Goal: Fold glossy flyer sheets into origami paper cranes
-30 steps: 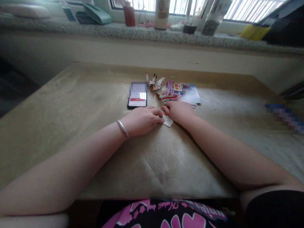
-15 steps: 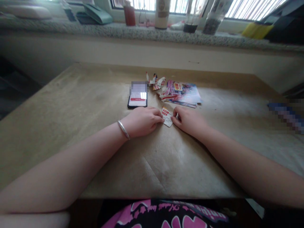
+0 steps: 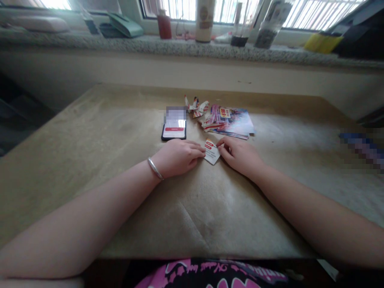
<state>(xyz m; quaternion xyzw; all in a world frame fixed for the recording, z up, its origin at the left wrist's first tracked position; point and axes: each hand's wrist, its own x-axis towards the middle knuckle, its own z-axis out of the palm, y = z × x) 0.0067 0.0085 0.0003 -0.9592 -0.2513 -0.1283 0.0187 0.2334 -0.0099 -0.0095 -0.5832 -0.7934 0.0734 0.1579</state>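
A small folded piece of paper (image 3: 211, 154), white with red and yellow print, lies on the table between my hands. My left hand (image 3: 179, 158), a silver bangle at its wrist, holds the paper's left corner with fingers pressed together. At the right corner, my right hand (image 3: 241, 154) pinches the paper between thumb and curled fingers. Just beyond my left hand lies a phone (image 3: 174, 134) with a lit screen, partly blurred out. Folded printed paper shapes (image 3: 198, 109) stand behind, beside a stack of colourful flyers (image 3: 238, 121).
The table (image 3: 114, 128) has a tan cover with a crease near its front edge. On the granite windowsill (image 3: 180, 46) stand a red bottle (image 3: 164, 26), a tall pale bottle (image 3: 204, 22) and other containers. A blurred-out blue item (image 3: 360, 150) lies at the right.
The paper has turned slightly between my fingers and more of its printed face shows. My right hand has shifted a little along its edge. The whole view has moved slightly down.
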